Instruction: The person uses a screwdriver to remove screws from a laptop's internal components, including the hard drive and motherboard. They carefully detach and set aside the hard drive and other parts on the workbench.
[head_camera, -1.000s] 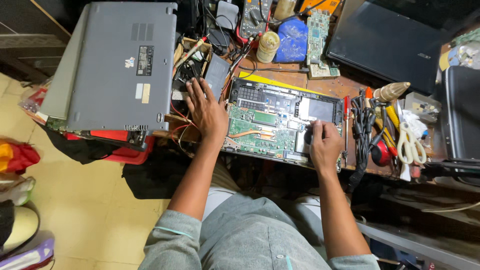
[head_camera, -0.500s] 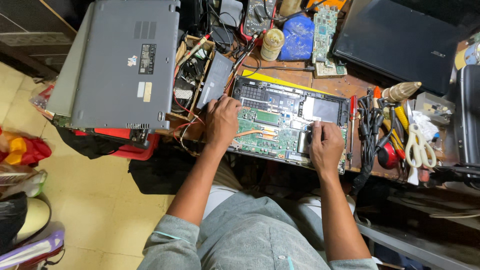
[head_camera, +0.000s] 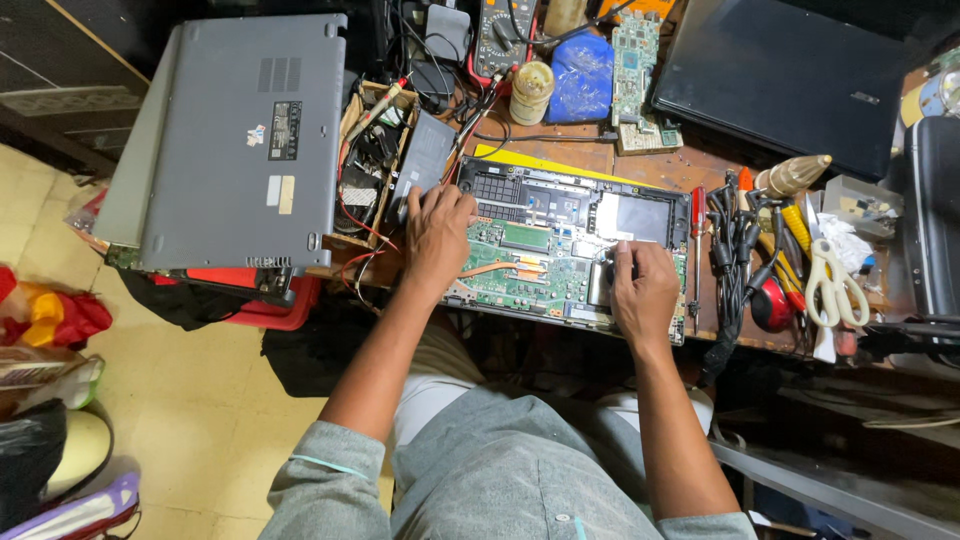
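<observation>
Looking down, my right hand (head_camera: 643, 295) curls on the near right edge of an opened laptop base (head_camera: 570, 250), fingertips pinching a small dark part. My left hand (head_camera: 436, 232) lies spread flat on its left edge. Left sits a closed grey laptop (head_camera: 235, 140); further back, a yellow multimeter (head_camera: 507, 35)

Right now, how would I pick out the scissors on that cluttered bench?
Start at the opened laptop with its green circuit board bared, under the person's right hand. Go right, past the red-handled screwdriver and the bundle of black cables. The scissors lie there among the hand tools, the only thing with two white loop handles.
</observation>
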